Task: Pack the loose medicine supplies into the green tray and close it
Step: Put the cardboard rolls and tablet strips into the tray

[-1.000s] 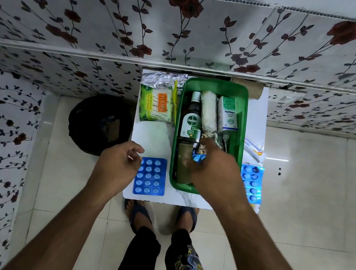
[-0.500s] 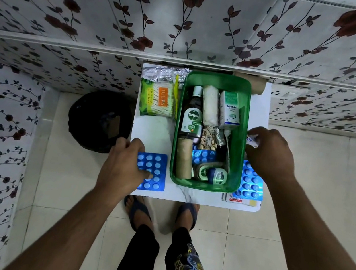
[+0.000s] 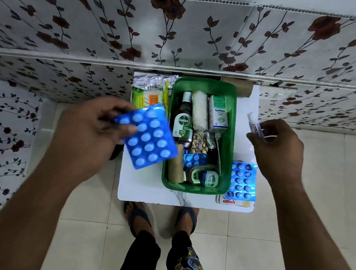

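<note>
1. On the small white surface [image 3: 141, 185] against the flowered wall stands the open green plastic tray [image 3: 231, 143], a rectangular tub with its long side running away from the person
2. Inside the tray lie a dark Dettol bottle [image 3: 183, 121], a white gauze roll [image 3: 199, 112], a white Optibex carton [image 3: 218, 115], a brown cardboard tube [image 3: 176, 168], a small blue blister strip [image 3: 194, 159] and a green-labelled jar [image 3: 196, 176] on its side
3. The left hand [image 3: 89, 130] is closed around one edge of a blue rectangular blister pack of round tablets [image 3: 148, 137], held tilted in the air just left of the tray and above the surface
4. The right hand [image 3: 279, 151] pinches a small white tube [image 3: 254, 124] between curled fingers, to the right of the tray
5. A second blue blister pack [image 3: 243, 180] rests on the surface beside the tray's right wall, on top of a white packet
6. A green packet of cotton swabs [image 3: 143, 99] and a silver foil strip [image 3: 152, 82] lie left of the tray's far end
</note>
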